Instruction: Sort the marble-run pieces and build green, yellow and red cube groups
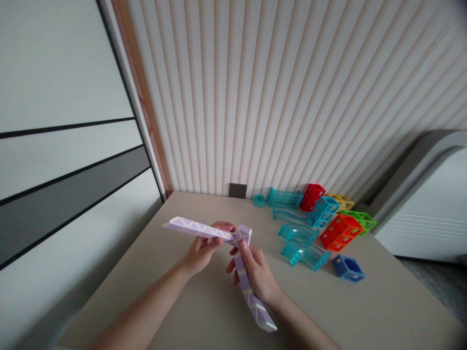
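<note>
A purple and white snake puzzle [191, 227], made of triangular wedges, is held in the air above the table by both hands. One straight arm of it points left, and a second arm runs down toward me, with a short folded bend where they meet. My left hand [202, 248] is closed around the left arm near the bend, thumb in front and fingers behind. My right hand [255, 270] grips the lower arm just below the bend, its thumb pressed on the joint. Some of the fingers are hidden behind the puzzle.
On the right of the table [197, 311] lie clear teal track pieces [304, 255], a teal tube [284, 198], red blocks [341, 232], a light blue block [324, 212], a green frame [365, 221] and a dark blue block [348, 268]. A ribbed wall [226, 97] with a black socket [238, 190] stands behind.
</note>
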The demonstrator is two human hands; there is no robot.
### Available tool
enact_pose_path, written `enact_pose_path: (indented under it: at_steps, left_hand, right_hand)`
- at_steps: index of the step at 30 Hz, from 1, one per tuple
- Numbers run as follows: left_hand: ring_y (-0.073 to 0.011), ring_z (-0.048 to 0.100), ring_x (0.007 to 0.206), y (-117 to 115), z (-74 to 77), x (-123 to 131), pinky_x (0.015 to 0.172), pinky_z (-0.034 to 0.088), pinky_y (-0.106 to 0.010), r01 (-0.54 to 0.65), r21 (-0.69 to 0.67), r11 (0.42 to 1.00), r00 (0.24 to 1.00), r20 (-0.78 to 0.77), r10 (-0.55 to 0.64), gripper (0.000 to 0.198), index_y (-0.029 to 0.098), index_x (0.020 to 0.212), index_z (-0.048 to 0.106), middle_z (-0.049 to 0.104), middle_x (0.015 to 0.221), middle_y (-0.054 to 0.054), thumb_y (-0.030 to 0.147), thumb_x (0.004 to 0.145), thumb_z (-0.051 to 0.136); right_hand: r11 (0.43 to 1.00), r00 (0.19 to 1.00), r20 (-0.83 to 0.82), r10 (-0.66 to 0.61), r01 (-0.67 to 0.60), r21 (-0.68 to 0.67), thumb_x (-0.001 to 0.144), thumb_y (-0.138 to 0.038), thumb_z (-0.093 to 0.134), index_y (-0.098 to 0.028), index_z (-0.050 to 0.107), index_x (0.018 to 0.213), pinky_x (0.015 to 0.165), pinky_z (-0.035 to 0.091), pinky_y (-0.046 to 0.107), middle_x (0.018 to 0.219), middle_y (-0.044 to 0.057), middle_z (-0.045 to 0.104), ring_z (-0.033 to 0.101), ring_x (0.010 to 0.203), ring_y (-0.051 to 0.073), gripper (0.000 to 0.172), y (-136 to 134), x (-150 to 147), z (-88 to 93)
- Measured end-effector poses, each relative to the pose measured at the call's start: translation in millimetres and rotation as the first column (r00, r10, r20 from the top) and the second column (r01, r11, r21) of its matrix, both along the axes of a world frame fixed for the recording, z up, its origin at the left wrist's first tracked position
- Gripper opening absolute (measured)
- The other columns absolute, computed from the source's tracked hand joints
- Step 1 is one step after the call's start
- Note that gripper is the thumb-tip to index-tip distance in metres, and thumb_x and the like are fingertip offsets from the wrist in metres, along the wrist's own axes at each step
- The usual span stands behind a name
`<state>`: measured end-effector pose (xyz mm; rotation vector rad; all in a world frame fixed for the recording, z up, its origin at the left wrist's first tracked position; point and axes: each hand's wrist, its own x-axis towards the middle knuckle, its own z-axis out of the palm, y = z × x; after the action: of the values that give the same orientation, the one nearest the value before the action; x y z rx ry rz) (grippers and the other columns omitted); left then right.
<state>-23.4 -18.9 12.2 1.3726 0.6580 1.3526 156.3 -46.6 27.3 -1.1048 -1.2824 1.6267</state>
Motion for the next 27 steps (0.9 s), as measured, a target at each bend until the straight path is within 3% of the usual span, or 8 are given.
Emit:
enact_pose_path:
  at_steps: [4,9,12,15,17,20,27]
  left_hand:
    - [-0.0257,0.068,0.107,-3.2,4.3,7.4,0.094,0.053,-0.036,-0.014,-0.178,0.984,0.998,-0.061,0.003,0.049,0.019,0.124,0.067,0.073,0.118,-0.011,0.044,0.084,0.076]
    - [-0.0213,0.07,0.086,-4.5,8.0,12.3,0.081,0.056,-0.032,-0.071,-0.172,0.983,0.983,-0.177,0.04,0.04,0.013,0.105,0.073,0.076,0.092,-0.009,0.047,0.085,0.073]
    - [-0.0195,0.069,0.082,-3.2,7.3,13.9,0.077,0.056,-0.03,-0.086,-0.219,0.972,0.993,-0.096,0.066,0.043,0.014,0.106,0.072,0.075,0.089,-0.007,0.047,0.08,0.079]
    - [-0.0193,0.07,0.079,-1.8,6.9,18.9,0.078,0.058,-0.032,-0.098,-0.281,0.955,0.995,-0.02,0.096,0.039,0.013,0.095,0.073,0.075,0.084,-0.007,0.047,0.078,0.08]
    - [-0.0205,0.072,0.08,-1.4,6.9,22.7,0.082,0.059,-0.035,-0.082,-0.327,0.941,0.996,0.014,0.092,0.036,0.012,0.088,0.074,0.076,0.083,-0.008,0.046,0.079,0.079]
    - [-0.0217,0.073,0.081,-1.1,5.8,25.0,0.085,0.059,-0.037,-0.073,-0.362,0.929,0.994,0.047,0.097,0.034,0.012,0.087,0.076,0.078,0.084,-0.009,0.044,0.078,0.081]
    - [-0.0224,0.073,0.082,-2.2,3.8,21.5,0.081,0.059,-0.035,-0.106,-0.295,0.95,0.993,0.018,0.116,0.031,0.013,0.089,0.077,0.079,0.086,-0.009,0.042,0.079,0.08]
  right_hand:
    - [1.0,1.0,0.004,-0.015,0.015,-0.023,0.08,-0.088,0.043,-0.016,0.059,0.08,0.04,0.042,0.023,0.057,0.005,0.068,0.059,0.041,0.015,0.073,0.1,-1.5,4.2]
    - [0.999,0.997,0.058,-0.053,0.053,-0.003,0.08,-0.087,0.045,-0.016,0.06,0.082,0.041,0.041,0.024,0.059,0.005,0.067,0.059,0.044,0.016,0.072,3.1,0.3,4.4]
    - [0.981,0.975,0.188,-0.116,0.083,0.175,0.086,-0.078,0.049,-0.016,0.064,0.084,0.045,0.041,0.025,0.069,0.007,0.07,0.06,0.05,0.016,0.064,4.9,4.3,-1.7]
    - [0.907,0.896,0.375,-0.238,0.067,0.417,0.093,-0.065,0.053,-0.018,0.067,0.087,0.052,0.04,0.026,0.07,0.007,0.069,0.06,0.055,0.017,0.05,5.9,9.3,-7.6]
    - [0.873,0.848,0.443,-0.292,0.046,0.486,0.095,-0.061,0.052,-0.019,0.066,0.083,0.054,0.038,0.027,0.066,0.006,0.068,0.06,0.056,0.018,0.045,5.6,11.6,-8.6]
    - [0.87,0.828,0.477,-0.294,0.025,0.493,0.097,-0.059,0.05,-0.021,0.063,0.075,0.055,0.035,0.027,0.064,0.007,0.068,0.06,0.055,0.019,0.046,3.8,12.7,-5.4]
    - [0.891,0.855,0.464,-0.232,-0.004,0.454,0.098,-0.065,0.041,-0.019,0.065,0.077,0.056,0.036,0.028,0.063,0.006,0.067,0.06,0.055,0.018,0.056,0.6,11.3,-3.3]
